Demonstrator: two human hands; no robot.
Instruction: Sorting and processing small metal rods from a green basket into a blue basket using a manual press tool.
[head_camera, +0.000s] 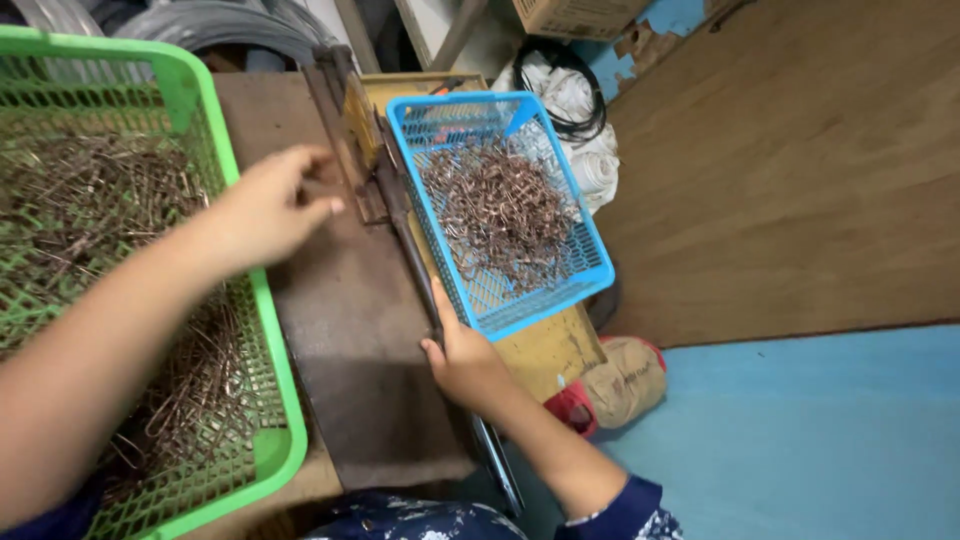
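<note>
1. Nearest the person, the right hand (468, 362) is clamping its fingers around a long dark metal lever (420, 270) running beside a worn metal plate (350, 330).
2. Farther up, the left hand (268, 208) is hovering over the plate's top, fingers loosely curled, holding nothing I can make out.
3. Flanking them, a green basket (255, 330) and a blue basket (560, 300) are each holding bent wire pieces.

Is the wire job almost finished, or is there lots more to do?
Some looks done: the blue basket holds a pile of short wire pieces. In hand: the right hand grips the lever and the left hand is at the metal plate. Plenty left: the green basket is full of long wires.
</note>
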